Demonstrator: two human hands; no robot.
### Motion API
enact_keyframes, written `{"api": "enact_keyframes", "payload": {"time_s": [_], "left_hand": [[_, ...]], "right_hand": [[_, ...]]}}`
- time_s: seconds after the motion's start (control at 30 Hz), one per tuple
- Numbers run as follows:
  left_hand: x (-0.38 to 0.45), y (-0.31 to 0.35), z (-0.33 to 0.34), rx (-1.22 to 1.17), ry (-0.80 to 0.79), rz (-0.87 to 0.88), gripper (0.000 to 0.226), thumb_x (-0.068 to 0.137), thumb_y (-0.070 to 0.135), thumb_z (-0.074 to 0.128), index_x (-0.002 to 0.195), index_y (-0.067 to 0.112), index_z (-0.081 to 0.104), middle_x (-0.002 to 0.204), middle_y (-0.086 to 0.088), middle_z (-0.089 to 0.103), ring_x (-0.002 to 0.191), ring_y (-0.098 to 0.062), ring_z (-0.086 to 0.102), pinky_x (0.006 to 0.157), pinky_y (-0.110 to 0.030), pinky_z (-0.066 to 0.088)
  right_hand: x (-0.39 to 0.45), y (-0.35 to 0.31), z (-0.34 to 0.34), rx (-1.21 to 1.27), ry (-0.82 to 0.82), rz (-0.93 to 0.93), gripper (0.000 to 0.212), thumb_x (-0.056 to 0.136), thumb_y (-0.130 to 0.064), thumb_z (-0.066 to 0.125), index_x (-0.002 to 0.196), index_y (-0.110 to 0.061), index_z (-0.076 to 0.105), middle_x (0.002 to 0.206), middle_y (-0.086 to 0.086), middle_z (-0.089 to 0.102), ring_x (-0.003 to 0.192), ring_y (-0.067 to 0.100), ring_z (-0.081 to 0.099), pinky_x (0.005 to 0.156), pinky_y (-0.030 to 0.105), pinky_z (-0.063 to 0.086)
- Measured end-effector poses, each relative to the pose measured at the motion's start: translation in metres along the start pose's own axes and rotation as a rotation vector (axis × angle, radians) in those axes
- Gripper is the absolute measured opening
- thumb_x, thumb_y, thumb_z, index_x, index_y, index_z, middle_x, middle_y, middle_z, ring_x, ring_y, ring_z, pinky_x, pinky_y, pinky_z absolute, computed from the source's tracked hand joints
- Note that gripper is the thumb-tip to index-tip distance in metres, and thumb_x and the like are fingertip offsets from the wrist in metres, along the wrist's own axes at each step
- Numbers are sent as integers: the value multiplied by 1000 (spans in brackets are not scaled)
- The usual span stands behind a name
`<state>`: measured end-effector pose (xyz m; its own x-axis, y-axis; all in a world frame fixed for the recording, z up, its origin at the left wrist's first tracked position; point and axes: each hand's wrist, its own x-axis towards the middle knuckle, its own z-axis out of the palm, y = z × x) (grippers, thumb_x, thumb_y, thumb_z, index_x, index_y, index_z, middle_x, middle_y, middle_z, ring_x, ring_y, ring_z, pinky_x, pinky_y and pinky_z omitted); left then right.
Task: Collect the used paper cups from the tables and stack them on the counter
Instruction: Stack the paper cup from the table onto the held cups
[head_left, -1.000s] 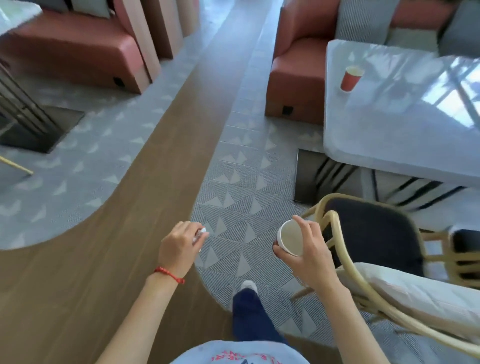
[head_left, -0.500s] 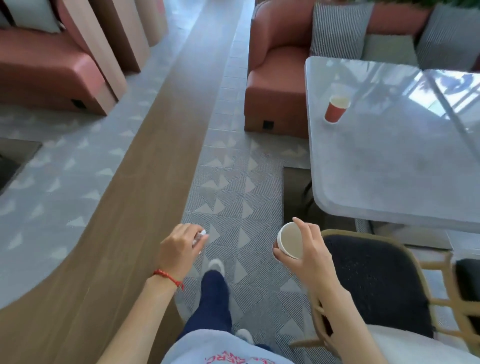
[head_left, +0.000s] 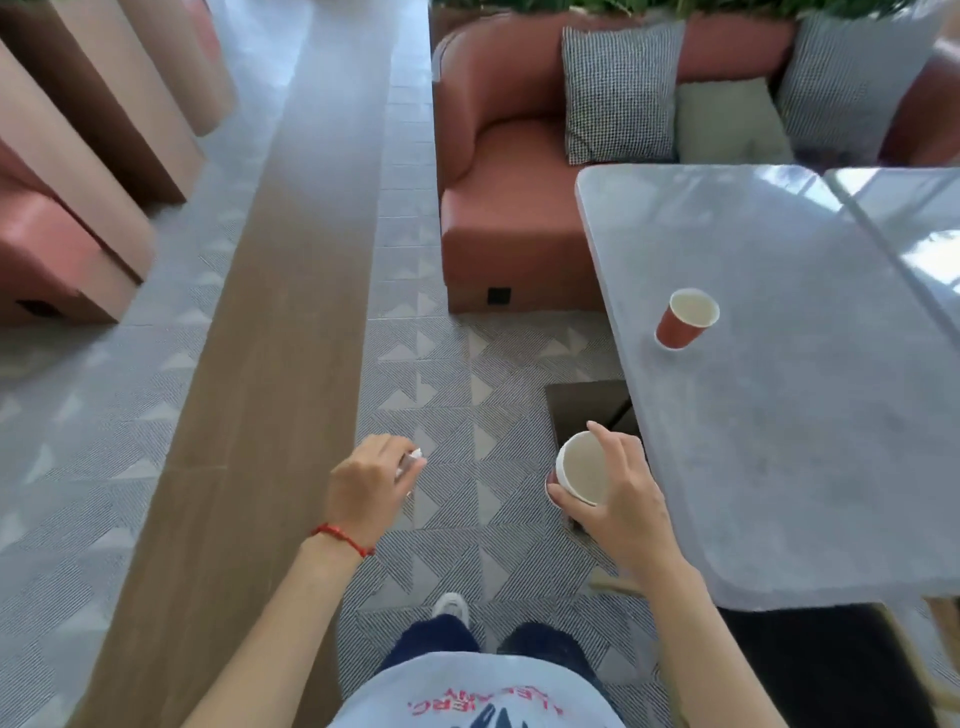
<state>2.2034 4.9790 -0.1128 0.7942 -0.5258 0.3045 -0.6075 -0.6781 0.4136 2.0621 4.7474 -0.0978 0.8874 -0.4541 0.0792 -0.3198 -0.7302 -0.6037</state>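
A red paper cup (head_left: 684, 320) with a white inside stands upright on the grey stone table (head_left: 810, 467) at my right. My right hand (head_left: 621, 499) holds another paper cup (head_left: 581, 467) just off the table's left edge, its white mouth tipped toward me. My left hand (head_left: 366, 488) hangs over the patterned floor with its fingers closed around a small white crumpled thing (head_left: 413, 457), mostly hidden in the fist. The counter is not in view.
A terracotta sofa (head_left: 498, 223) with checked cushions (head_left: 621, 88) stands behind the table. A wooden floor strip (head_left: 260, 338) runs away on the left, with pink seating (head_left: 57, 249) beyond it. A dark chair seat (head_left: 826, 670) sits under the table's near edge.
I have walked forward: the table and its red cup are much closer and lower in view. The chair slid out of sight beneath. Both hands kept their holds.
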Motion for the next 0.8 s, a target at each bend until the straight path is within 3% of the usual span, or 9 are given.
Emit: {"api": "enact_keyframes", "payload": {"time_s": [0.07, 0.17, 0.27, 0.63, 0.8], "left_hand": [[29, -9, 5, -10, 6, 0, 22, 80, 29, 61, 75, 9, 65, 64, -4, 60, 53, -19, 57, 43, -22, 45], [68, -14, 14, -32, -20, 16, 17, 66, 13, 80, 72, 8, 66, 62, -4, 60, 51, -18, 56, 43, -20, 42], [104, -20, 29, -52, -46, 45, 21, 59, 6, 83, 72, 7, 66, 62, -5, 60, 50, -18, 57, 45, -18, 41], [264, -11, 92, -92, -110, 232, 19, 63, 6, 81, 73, 6, 64, 64, -4, 60, 54, -17, 56, 48, -17, 40], [320, 8, 126, -165, -217, 343, 13, 74, 17, 73, 75, 8, 64, 66, -2, 60, 57, -14, 54, 46, -20, 45]], "right_hand": [[25, -3, 4, -10, 10, 13, 79, 71, -43, 74, 135, -20, 36, 123, 0, 42, 98, 8, 41, 71, 26, 40], [62, -1, 10, -10, 22, 35, 79, 69, -42, 75, 135, -19, 37, 121, 2, 43, 97, 12, 44, 71, 27, 42], [97, 5, 13, -14, 41, 65, 80, 70, -42, 75, 136, -19, 36, 122, 1, 42, 99, 11, 44, 72, 27, 41], [217, 42, 4, -7, 111, 146, 77, 71, -41, 75, 134, -16, 38, 119, 2, 44, 101, 15, 47, 74, 26, 39], [238, 57, 1, 2, 166, 276, 77, 69, -50, 71, 132, -23, 36, 118, -1, 45, 99, 12, 46, 75, 26, 43]]}}
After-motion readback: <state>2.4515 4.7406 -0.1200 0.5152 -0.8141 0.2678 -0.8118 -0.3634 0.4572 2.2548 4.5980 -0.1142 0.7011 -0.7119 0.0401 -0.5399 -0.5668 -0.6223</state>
